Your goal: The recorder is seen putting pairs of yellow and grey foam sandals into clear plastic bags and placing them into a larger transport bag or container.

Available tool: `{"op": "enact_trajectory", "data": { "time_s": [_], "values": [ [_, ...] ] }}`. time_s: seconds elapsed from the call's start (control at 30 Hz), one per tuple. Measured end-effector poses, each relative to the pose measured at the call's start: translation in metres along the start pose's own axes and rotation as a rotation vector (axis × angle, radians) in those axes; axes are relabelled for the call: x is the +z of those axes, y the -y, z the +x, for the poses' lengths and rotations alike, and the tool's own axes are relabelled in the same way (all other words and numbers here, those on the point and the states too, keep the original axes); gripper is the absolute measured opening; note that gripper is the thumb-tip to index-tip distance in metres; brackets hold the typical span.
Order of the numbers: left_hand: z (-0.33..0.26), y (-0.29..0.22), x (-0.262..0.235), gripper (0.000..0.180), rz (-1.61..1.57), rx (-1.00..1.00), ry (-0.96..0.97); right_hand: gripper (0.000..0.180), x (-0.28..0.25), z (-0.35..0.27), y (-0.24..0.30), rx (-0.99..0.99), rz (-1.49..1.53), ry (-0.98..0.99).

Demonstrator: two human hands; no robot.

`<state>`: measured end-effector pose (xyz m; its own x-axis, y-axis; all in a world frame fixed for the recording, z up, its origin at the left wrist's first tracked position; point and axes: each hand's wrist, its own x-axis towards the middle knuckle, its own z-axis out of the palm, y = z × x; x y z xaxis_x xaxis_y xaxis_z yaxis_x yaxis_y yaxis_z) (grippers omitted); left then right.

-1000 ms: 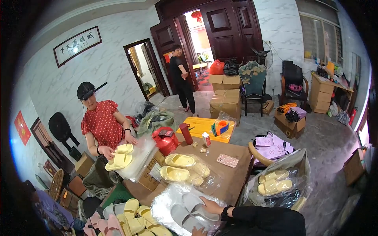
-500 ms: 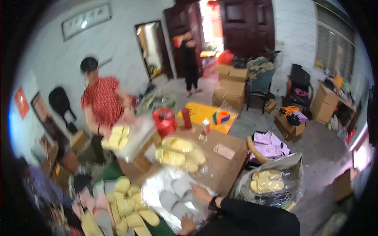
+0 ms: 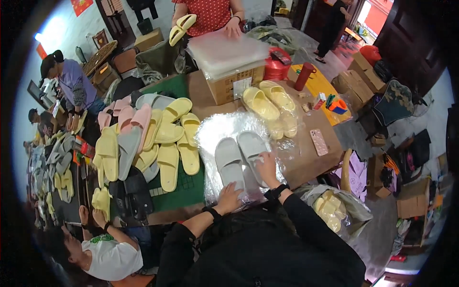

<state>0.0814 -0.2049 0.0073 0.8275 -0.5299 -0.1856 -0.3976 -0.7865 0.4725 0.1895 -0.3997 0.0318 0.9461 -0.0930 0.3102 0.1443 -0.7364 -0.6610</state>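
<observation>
Two grey slippers [image 3: 228, 160] lie side by side on a shiny stack of clear plastic bags [image 3: 209, 129], toes pointing away from me. My left hand [image 3: 228, 198] grips the heel end of the left slipper, fingertips on its footbed. On the right slipper, my right hand [image 3: 268, 170] is closed at the side, just behind the strap; part of that grip is hidden. Beyond them, a pair of yellow slippers [image 3: 260, 104] rests on the brown tabletop, by more yellow slippers in clear plastic [image 3: 283, 126].
Yellow, pink and grey slippers [image 3: 167, 162] are heaped on a green mat to the left. A carton [image 3: 239, 86] topped with clear bags stands at the far side, by a person holding yellow slippers. A lined bin [image 3: 356, 215] is at right; a phone [image 3: 319, 142] lies nearby.
My view has swung left and down, so the table sits higher and co-workers at left show. Both hands remain at the grey slippers, which now lie straighter. The person opposite has raised the yellow slippers.
</observation>
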Motion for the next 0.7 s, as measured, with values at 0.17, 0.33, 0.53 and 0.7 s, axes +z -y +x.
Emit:
{"op": "enact_trajectory", "data": {
  "time_s": [0.17,0.33,0.53,0.7],
  "values": [
    [0.005,0.017,0.007,0.032,-0.335,-0.247,-0.508,0.044,0.043,-0.041,0.0,-0.311,-0.218,0.217],
    [0.005,0.021,0.006,0.034,-0.396,-0.363,-0.43,0.053,0.054,-0.014,0.01,-0.11,-0.246,0.456],
    [-0.001,0.01,-0.003,0.041,-0.258,-0.309,-0.447,0.038,-0.002,-0.009,0.011,-0.001,0.375,0.472],
    [0.011,-0.01,-0.007,0.052,0.04,0.046,-0.123,0.039,-0.085,-0.016,-0.009,0.351,0.896,0.721]
  ]
}}
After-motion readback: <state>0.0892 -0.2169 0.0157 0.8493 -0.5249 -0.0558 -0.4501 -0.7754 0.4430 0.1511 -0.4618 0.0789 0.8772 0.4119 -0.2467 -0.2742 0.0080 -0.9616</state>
